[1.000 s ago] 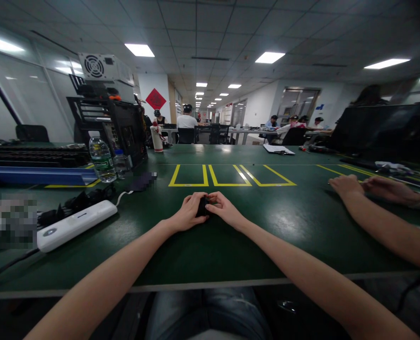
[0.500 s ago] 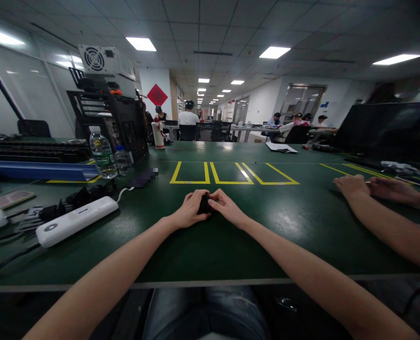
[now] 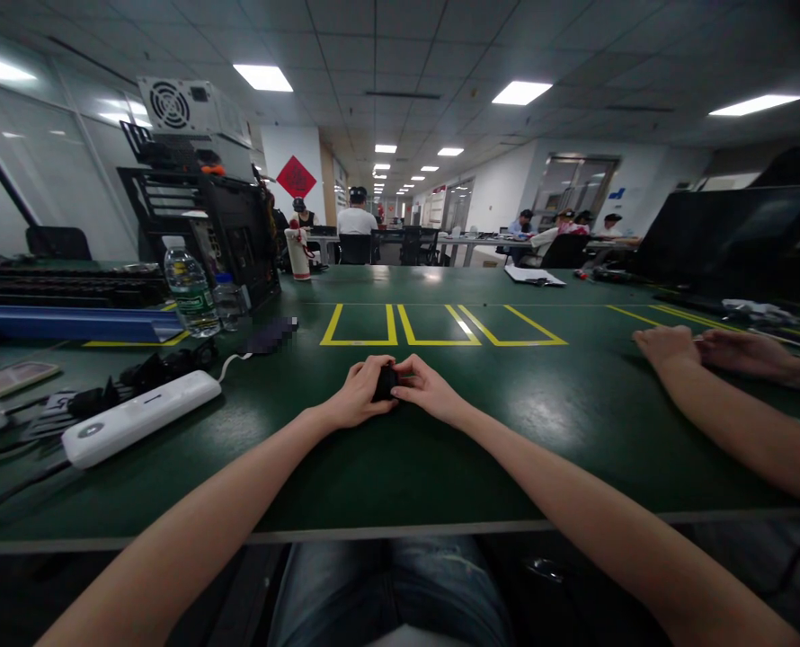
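Note:
A small dark, rounded object (image 3: 385, 384) sits between my two hands over the green table (image 3: 400, 476); its kind cannot be made out. My left hand (image 3: 358, 394) is closed around its left side, with the thumb below and the fingers over the top. From the right, my right hand (image 3: 427, 390) pinches it with thumb and fingertips. Much of the object is hidden by the fingers. Just beyond the hands, yellow tape outlines (image 3: 366, 342) mark the tabletop.
On the left lie a white power strip (image 3: 144, 418) with black cables, a water bottle (image 3: 190, 292), a smaller bottle (image 3: 228, 303) and an open computer case (image 3: 231, 234). At right are another person's hands (image 3: 670, 350) and a dark monitor (image 3: 730, 238). A clipboard (image 3: 535, 275) lies farther back.
The view has shifted slightly. The fingers of my right hand have changed their grip a little, and more of the dark object shows between the hands.

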### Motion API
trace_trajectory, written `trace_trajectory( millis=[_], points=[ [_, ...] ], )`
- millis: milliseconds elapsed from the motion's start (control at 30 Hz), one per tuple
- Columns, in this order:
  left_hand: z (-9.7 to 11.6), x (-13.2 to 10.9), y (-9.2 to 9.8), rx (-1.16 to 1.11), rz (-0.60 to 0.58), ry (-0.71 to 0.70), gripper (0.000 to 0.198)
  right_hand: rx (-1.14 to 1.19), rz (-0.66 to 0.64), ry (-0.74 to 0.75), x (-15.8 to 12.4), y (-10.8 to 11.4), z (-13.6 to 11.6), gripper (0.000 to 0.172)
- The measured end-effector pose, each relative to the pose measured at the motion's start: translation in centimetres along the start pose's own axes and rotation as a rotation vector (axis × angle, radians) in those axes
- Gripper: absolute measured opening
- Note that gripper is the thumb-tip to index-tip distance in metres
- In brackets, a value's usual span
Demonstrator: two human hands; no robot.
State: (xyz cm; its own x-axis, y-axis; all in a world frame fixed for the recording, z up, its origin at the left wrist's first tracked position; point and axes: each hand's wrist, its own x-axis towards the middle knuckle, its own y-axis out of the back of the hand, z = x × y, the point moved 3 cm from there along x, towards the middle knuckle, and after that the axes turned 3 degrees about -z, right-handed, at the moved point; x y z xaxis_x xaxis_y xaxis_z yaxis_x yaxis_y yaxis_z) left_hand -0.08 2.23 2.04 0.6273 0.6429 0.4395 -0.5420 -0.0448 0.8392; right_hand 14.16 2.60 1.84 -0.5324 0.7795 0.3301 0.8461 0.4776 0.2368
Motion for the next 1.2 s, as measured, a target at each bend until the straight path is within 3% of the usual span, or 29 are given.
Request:
trace_trajectory(
  millis=[167,367,567,800,1200],
  points=[
    [-0.1,0.1,-0.1,0.004,-0.004,-0.002,0.058,0.001,0.035,-0.018,0.2,-0.1,-0.1,0.015],
    [0.0,0.1,0.0,0.007,-0.015,-0.007,0.057,0.007,0.042,-0.112,0.7,0.3,0.9,0.024],
    [0.0,0.0,0.0,0.007,-0.025,-0.010,0.058,-0.004,-0.035,-0.029,0.3,0.4,0.8,0.027],
    [0.0,-0.1,0.1,0.012,-0.016,-0.013,0.059,0.005,0.005,-0.047,0.5,0.3,0.5,0.017],
    [-0.2,0.0,-0.1,0.007,-0.009,-0.020,0.057,-0.067,-0.033,0.011,0.3,0.3,0.7,0.026]
  ],
)
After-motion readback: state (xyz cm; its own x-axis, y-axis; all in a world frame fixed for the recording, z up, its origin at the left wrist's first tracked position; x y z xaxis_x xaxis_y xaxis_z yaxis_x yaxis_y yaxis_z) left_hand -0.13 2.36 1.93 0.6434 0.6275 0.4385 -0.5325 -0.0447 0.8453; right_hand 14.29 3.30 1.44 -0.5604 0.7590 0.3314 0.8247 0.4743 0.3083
